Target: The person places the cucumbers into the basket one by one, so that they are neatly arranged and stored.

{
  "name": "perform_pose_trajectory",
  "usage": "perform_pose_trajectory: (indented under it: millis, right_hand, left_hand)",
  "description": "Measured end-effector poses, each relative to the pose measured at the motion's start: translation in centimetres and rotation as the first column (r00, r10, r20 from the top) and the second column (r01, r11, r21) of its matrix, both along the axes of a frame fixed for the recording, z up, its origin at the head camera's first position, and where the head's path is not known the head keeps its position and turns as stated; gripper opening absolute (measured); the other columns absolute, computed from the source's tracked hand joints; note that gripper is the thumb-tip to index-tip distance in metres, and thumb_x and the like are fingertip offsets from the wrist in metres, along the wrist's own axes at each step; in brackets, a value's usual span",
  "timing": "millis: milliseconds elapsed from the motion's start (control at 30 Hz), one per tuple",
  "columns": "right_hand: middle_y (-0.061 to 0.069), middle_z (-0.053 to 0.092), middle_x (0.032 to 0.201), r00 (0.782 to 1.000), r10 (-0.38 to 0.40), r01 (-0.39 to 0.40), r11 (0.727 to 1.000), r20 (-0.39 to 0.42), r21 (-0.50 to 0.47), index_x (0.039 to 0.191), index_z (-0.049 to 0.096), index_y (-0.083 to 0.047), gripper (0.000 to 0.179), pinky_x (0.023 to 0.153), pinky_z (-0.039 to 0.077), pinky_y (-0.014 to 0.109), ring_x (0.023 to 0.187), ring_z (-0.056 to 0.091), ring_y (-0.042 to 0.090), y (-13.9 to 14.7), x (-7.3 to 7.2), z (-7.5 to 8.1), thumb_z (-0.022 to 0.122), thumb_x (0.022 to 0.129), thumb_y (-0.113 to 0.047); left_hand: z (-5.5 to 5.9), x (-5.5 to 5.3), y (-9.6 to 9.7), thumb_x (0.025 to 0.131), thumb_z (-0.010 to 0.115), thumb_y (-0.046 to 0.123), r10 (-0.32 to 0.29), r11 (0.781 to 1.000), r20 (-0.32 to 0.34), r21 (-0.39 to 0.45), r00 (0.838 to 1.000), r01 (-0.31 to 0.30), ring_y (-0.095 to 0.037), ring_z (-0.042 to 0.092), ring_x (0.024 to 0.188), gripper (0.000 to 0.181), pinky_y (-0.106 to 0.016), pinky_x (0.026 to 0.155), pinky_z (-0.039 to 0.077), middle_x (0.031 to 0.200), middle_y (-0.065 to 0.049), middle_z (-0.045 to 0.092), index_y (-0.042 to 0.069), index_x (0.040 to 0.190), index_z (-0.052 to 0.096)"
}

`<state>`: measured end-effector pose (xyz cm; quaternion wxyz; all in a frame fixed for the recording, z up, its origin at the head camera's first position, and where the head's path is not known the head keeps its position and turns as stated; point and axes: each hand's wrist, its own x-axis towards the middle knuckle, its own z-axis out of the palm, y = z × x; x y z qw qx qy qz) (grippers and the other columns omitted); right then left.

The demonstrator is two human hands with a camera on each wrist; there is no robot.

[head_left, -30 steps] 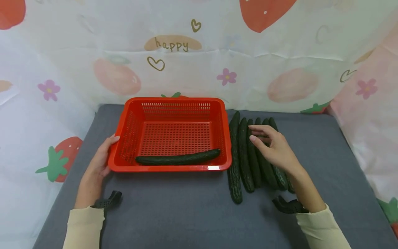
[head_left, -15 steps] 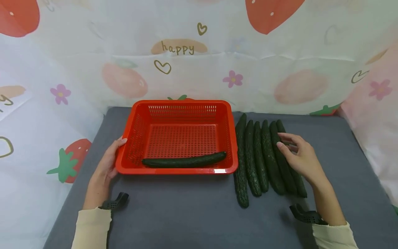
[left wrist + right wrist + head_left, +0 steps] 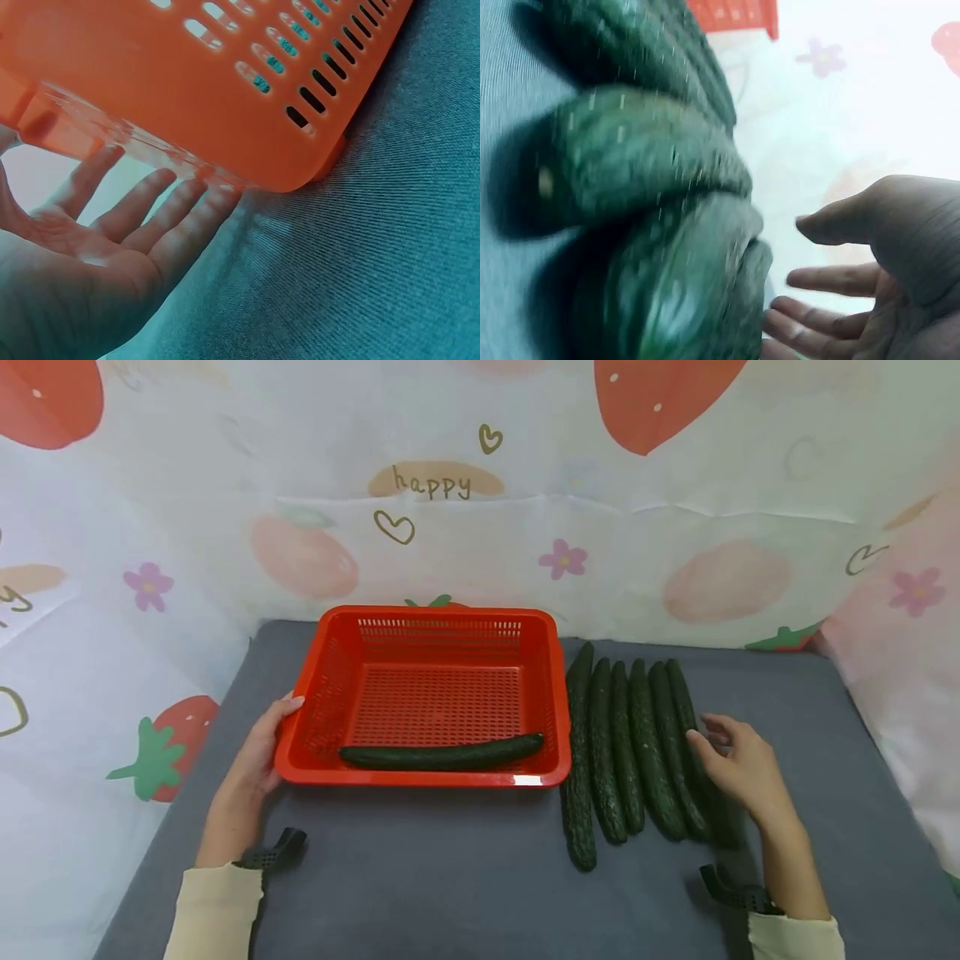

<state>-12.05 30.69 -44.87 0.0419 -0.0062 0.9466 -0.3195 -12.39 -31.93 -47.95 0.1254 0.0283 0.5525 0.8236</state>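
Note:
A red plastic basket (image 3: 442,706) with slotted walls sits at the back of the table, left of centre. Inside, along its front wall, lies one dark green cucumber (image 3: 442,755). My left hand (image 3: 258,747) holds the basket's left rim, thumb on top and fingers against the outer wall below, as the left wrist view shows. Several cucumbers (image 3: 647,747) lie side by side in a row right of the basket. My right hand (image 3: 742,768) hovers at the row's right end, beside the outermost cucumber (image 3: 701,768), fingers loosely bent and holding nothing. Contact with that cucumber cannot be made out.
A grey cloth (image 3: 420,868) covers the table. Behind and at the sides hangs a white curtain (image 3: 465,552) printed with strawberries, flowers and hearts. The leftmost cucumber of the row (image 3: 578,777) lies against the basket's right side.
My right hand has moved right across the cucumber row to its outer end and slightly toward me. The head view has shifted a little. My left hand stays on the basket rim.

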Motion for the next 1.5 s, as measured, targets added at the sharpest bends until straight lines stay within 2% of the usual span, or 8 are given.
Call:
perform_pose_trajectory:
  millis: [67,200,367,600,833,1000,1267,1500]
  right_hand:
    - [0.041,0.052,0.145,0.999,0.002,-0.003,1.0,0.048,0.021,0.151,0.046,0.01,0.066,0.097,0.053,0.069,0.128,0.058,0.058,0.4,-0.2,-0.2,0.049,0.112,-0.042]
    - [0.041,0.053,0.146,0.988,0.021,-0.026,0.999,0.154,0.033,0.151,0.045,0.012,0.07,0.097,0.052,0.067,0.13,0.056,0.058,1.2,-0.3,-0.7,0.046,0.112,-0.047]
    - [0.043,0.051,0.146,0.975,0.015,-0.02,1.0,0.221,0.024,0.151,0.043,0.013,0.075,0.097,0.053,0.066,0.13,0.054,0.059,1.5,-0.2,-1.2,0.045,0.112,-0.05]
    - [0.043,0.053,0.143,0.974,-0.023,0.015,0.999,0.227,0.035,0.147,0.046,0.015,0.078,0.096,0.053,0.066,0.127,0.056,0.058,1.7,-0.1,-1.4,0.043,0.111,-0.054]
    - [0.043,0.054,0.142,0.971,-0.032,0.025,0.999,0.239,0.035,0.147,0.047,0.015,0.071,0.096,0.053,0.065,0.127,0.055,0.058,1.6,0.0,-1.4,0.045,0.112,-0.048]
    - [0.044,0.053,0.142,0.966,-0.054,0.035,0.996,0.253,0.081,0.147,0.047,0.015,0.068,0.095,0.053,0.066,0.126,0.055,0.059,1.3,0.1,-0.9,0.042,0.113,-0.044]
    - [0.031,0.07,0.123,0.967,-0.09,0.033,0.972,0.239,0.233,0.145,0.054,0.009,0.06,0.075,0.053,0.055,0.106,0.068,0.049,1.2,0.2,-0.2,0.046,0.112,-0.041]
    - [0.036,0.061,0.14,0.986,-0.058,0.014,0.962,0.157,0.272,0.153,0.046,0.005,0.056,0.074,0.056,0.06,0.11,0.067,0.053,0.6,0.1,-0.4,0.051,0.11,-0.029]
  left_hand:
    - [0.0,0.0,-0.1,0.114,0.036,0.027,0.001,1.0,0.001,0.018,1.0,-0.001,-0.007,0.075,0.1,0.027,-0.025,0.088,0.064,0.116,0.008,0.073,0.022,0.134,0.053]
    - [0.1,0.2,-0.1,0.114,0.039,0.031,0.021,1.0,0.043,-0.013,0.999,-0.02,-0.006,0.073,0.1,0.025,-0.024,0.088,0.063,0.115,0.01,0.071,0.025,0.134,0.053]
    - [0.3,0.2,0.1,0.113,0.042,0.035,0.038,0.998,0.085,-0.057,0.996,-0.033,-0.004,0.072,0.101,0.025,-0.023,0.089,0.063,0.115,0.011,0.07,0.026,0.135,0.05]
    - [0.4,0.1,0.0,0.114,0.039,0.033,0.003,1.0,0.07,-0.03,0.998,-0.001,-0.005,0.075,0.095,0.024,-0.023,0.087,0.063,0.111,0.01,0.071,0.023,0.134,0.046]
    - [0.5,0.1,0.0,0.113,0.041,0.036,0.016,1.0,0.098,-0.02,0.995,-0.014,-0.005,0.075,0.095,0.021,-0.021,0.087,0.062,0.109,0.011,0.072,0.024,0.13,0.048]
    - [0.5,0.1,0.0,0.114,0.04,0.035,0.002,1.0,0.084,-0.012,0.996,-0.001,-0.006,0.075,0.094,0.02,-0.021,0.086,0.063,0.109,0.011,0.073,0.023,0.128,0.048]
    - [0.6,0.2,-0.1,0.114,0.039,0.033,-0.008,1.0,0.084,0.028,0.996,0.005,-0.007,0.077,0.096,0.021,-0.022,0.088,0.062,0.111,0.01,0.074,0.022,0.127,0.05]
    - [0.6,0.2,0.1,0.114,0.04,0.033,-0.005,0.999,0.088,0.045,0.996,0.001,-0.008,0.076,0.095,0.022,-0.022,0.087,0.062,0.109,0.008,0.073,0.021,0.129,0.05]
